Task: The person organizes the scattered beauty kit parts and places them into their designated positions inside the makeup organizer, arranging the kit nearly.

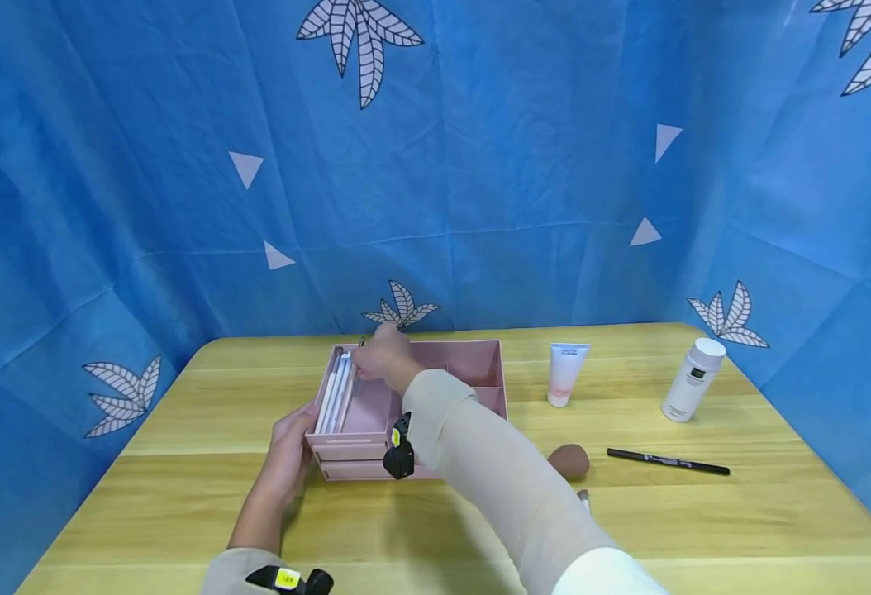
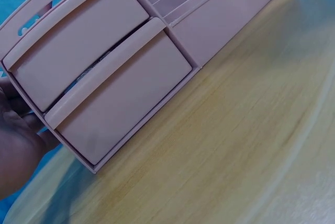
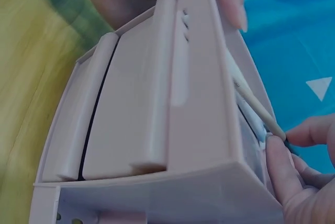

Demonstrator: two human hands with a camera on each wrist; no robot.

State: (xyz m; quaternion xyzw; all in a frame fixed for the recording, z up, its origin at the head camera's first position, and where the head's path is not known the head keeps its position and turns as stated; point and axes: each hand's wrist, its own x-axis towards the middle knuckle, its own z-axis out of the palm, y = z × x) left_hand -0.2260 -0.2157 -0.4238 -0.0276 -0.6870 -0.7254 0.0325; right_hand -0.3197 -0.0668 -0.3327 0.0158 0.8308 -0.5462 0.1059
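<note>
A pink desktop organizer (image 1: 346, 453) with two drawers stands on the table. My left hand (image 1: 290, 450) grips its left wall, thumb over the top rim and fingers against the outer side; the palm (image 2: 18, 140) shows beside the drawers in the left wrist view. Over the organizer's left top compartment, my right hand (image 1: 387, 355) pinches a slim beige stick (image 3: 256, 109) with a dark end between thumb and fingers. The stick slants down into the compartment, so its lower end is hidden. Several slim white items (image 1: 336, 392) stand in a row there, left of my right fingers.
Right of the organizer stand a white-and-pink squeeze tube (image 1: 566, 372) and a white bottle (image 1: 694, 380). A brown makeup sponge (image 1: 569, 462), a black pen (image 1: 668, 461) and a partly hidden small object (image 1: 583, 497) lie nearer. A blue curtain (image 1: 480, 273) hangs behind the table.
</note>
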